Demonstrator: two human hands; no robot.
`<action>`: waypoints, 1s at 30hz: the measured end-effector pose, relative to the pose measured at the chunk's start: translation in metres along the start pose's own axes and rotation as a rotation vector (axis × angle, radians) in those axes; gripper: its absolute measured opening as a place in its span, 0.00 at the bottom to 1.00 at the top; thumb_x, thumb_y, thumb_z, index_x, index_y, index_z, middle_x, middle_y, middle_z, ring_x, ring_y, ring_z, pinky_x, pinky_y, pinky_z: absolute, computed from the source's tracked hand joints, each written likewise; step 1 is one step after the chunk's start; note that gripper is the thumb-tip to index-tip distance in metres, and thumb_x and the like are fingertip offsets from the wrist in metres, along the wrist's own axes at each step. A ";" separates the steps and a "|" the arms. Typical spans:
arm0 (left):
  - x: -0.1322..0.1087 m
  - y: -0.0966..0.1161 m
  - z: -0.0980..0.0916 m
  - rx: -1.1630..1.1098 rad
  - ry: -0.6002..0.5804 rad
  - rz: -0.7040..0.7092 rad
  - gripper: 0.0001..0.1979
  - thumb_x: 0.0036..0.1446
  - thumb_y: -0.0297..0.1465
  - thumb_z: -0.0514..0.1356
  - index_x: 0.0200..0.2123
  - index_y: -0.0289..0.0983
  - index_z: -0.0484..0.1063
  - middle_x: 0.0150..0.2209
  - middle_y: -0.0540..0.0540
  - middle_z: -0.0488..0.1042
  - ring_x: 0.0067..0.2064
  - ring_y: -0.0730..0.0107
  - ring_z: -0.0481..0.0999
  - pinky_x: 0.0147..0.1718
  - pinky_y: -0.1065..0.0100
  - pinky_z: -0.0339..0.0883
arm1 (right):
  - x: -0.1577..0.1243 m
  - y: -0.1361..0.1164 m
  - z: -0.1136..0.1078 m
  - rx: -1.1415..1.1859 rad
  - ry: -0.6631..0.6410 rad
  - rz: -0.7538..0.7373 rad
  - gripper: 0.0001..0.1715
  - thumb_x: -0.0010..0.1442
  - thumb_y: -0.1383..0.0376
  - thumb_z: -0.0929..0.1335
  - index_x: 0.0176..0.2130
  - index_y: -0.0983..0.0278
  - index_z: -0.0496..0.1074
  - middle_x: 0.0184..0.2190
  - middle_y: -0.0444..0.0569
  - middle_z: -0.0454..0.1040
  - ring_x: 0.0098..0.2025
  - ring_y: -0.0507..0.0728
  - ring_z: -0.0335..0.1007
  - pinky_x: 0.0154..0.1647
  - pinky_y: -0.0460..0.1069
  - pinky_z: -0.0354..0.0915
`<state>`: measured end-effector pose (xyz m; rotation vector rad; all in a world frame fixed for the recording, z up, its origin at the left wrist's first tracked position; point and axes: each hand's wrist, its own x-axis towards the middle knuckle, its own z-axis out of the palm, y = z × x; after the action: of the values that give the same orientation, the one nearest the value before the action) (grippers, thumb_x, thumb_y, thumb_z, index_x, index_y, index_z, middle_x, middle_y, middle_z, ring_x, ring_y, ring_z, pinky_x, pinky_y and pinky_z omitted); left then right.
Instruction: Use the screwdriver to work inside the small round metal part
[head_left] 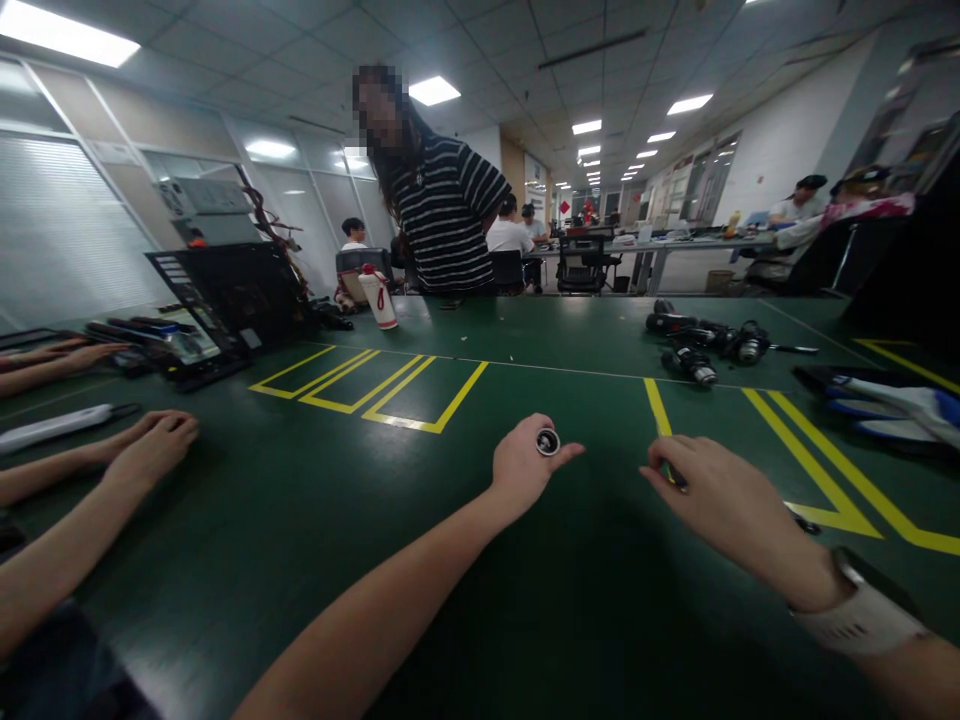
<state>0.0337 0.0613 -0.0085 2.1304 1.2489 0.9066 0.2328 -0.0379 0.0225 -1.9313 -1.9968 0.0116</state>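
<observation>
My left hand (525, 465) is closed around a short tube (548, 442). Its round end has a silver rim and a dark inside with a bright metal centre, and it faces up toward me. The thumb sticks out to the right. My right hand (709, 490), with a pale watch strap (862, 615) at the wrist, is curled over a small dark piece (675, 478) mostly hidden by the fingers. Both hands are apart, above the green table (480, 620). A small black part (804, 520) lies partly covered behind my right wrist.
Several black cylindrical tools (705, 345) lie at the back right, with blue-white gloves (892, 405) nearer. Yellow tape (405, 424) marks the table. At left are another person's hands (154, 445), a black computer case (240, 290) and a white bottle (379, 297). A person in stripes (450, 215) stands opposite.
</observation>
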 end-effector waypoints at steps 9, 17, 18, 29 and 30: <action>-0.018 0.023 0.028 0.116 -0.508 0.222 0.24 0.45 0.48 0.62 0.41 0.39 0.67 0.42 0.48 0.65 0.38 0.67 0.67 0.29 0.70 0.60 | 0.004 0.036 0.013 -0.344 -0.182 0.031 0.11 0.55 0.65 0.67 0.39 0.67 0.71 0.35 0.58 0.76 0.36 0.65 0.73 0.31 0.53 0.66; -0.011 0.053 0.059 0.312 -0.612 0.390 0.22 0.55 0.49 0.53 0.42 0.37 0.66 0.40 0.45 0.65 0.37 0.65 0.68 0.26 0.70 0.60 | 0.005 0.046 0.017 -0.379 -0.186 0.024 0.15 0.53 0.79 0.61 0.39 0.69 0.69 0.35 0.60 0.75 0.34 0.64 0.75 0.29 0.52 0.63; -0.010 0.057 0.064 0.322 -0.604 0.389 0.22 0.55 0.48 0.54 0.42 0.36 0.66 0.40 0.45 0.65 0.37 0.65 0.69 0.27 0.70 0.61 | 0.005 0.047 0.017 -0.372 -0.182 0.021 0.15 0.53 0.79 0.61 0.38 0.69 0.69 0.35 0.60 0.75 0.34 0.64 0.75 0.30 0.52 0.63; -0.017 0.057 0.064 0.150 -0.424 0.373 0.32 0.49 0.50 0.59 0.52 0.38 0.59 0.50 0.41 0.62 0.45 0.57 0.69 0.37 0.60 0.68 | 0.014 0.046 -0.005 -0.194 -0.054 0.088 0.07 0.53 0.71 0.62 0.35 0.64 0.66 0.31 0.52 0.75 0.32 0.60 0.73 0.28 0.50 0.61; -0.020 0.054 0.057 0.108 -0.399 0.376 0.31 0.50 0.48 0.59 0.53 0.38 0.58 0.51 0.41 0.61 0.47 0.56 0.68 0.39 0.59 0.67 | 0.014 0.044 -0.008 -0.167 -0.036 0.098 0.06 0.54 0.69 0.63 0.35 0.62 0.65 0.31 0.51 0.74 0.32 0.60 0.73 0.27 0.50 0.61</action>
<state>0.0996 0.0145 -0.0133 2.5250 0.7267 0.5193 0.2778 -0.0236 0.0224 -2.1455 -1.9799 -0.0995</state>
